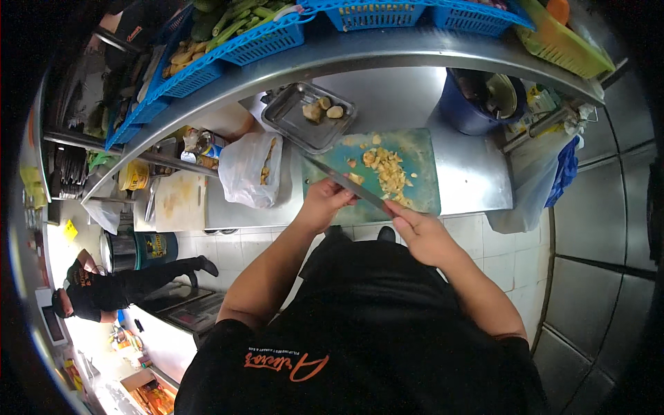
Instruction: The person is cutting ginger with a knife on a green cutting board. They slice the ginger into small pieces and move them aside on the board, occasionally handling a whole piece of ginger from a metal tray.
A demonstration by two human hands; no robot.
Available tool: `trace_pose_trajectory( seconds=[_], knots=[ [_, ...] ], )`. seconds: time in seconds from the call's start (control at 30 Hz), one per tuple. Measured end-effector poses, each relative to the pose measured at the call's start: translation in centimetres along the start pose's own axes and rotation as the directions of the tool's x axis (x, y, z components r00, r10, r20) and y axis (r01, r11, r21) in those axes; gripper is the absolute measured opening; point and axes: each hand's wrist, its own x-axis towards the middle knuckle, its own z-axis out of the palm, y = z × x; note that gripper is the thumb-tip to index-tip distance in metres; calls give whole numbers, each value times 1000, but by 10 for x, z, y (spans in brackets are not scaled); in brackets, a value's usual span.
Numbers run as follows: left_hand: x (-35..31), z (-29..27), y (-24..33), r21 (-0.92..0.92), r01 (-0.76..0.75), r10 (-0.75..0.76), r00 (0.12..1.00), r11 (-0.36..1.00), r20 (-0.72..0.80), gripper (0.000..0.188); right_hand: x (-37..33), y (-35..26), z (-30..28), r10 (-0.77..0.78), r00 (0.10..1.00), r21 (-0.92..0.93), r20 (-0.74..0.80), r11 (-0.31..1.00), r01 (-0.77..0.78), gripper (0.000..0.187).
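A knife (363,194) with a long grey blade slants over the green cutting board (425,162); my right hand (420,235) is closed round its handle. My left hand (324,205) is closed by the blade, pinching what looks like a piece of ginger (355,178) that shows just beyond the knife. The blade hides part of the piece and of the fingertips. A heap of chopped pale yellow ginger (389,171) lies on the board. Beyond the board's left corner sits a metal tray (283,114) with several larger pale pieces (315,112).
A white plastic bag (242,169) lies left of the board, near a pale cutting board (178,200). A dark blue bucket (460,114) stands back right. Overhead, a metal shelf (387,50) carries blue baskets (263,43) of vegetables. Another person (97,283) is at far left.
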Motion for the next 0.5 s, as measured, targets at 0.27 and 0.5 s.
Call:
trace_pose_trajectory(
  seconds=[0.27, 0.5],
  knots=[
    [-6, -7, -2, -361, 39, -10, 996, 932, 83, 37, -3, 64, -3, 179, 980, -150, -88, 970, -191, 46],
    [2, -2, -17, -424, 32, -14, 999, 905, 45, 33, 3, -5, -1, 78, 997, -19, -21, 997, -79, 45]
  ],
)
